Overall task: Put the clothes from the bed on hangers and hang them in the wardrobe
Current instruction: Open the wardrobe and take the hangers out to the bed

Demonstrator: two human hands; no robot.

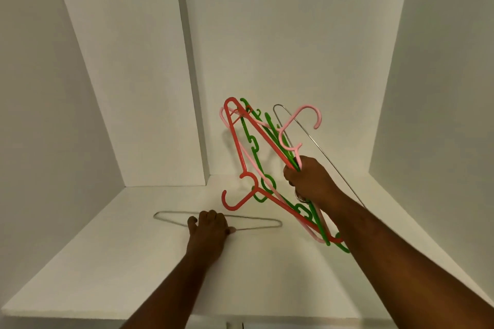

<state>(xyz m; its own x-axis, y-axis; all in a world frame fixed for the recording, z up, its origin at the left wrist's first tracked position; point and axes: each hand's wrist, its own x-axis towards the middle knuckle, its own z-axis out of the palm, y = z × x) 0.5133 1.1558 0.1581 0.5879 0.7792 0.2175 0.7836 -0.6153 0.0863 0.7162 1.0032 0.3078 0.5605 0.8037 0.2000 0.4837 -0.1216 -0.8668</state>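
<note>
A white shelf (pixel 107 262) runs near to far. At its far edge a white panel (pixel 128 61) stands left, just forward of the back wall (pixel 294 35) on the right.

— Item one?
— Grey wire hanger (pixel 256 219), lying flat on the white shelf (pixel 133 262), left hand (pixel 211 227) holding its middle.
— Item two?
— Bundle of plastic hangers (pixel 270 139), red, green and pink, plus a second wire hanger (pixel 328 162). Right hand (pixel 310 181) grips them, raised and tilted.

Forearms (pixel 401 262) bare thru-out; L hand (pixel 209 226) & R hand (pixel 311 181) bare, ungloved.
</note>
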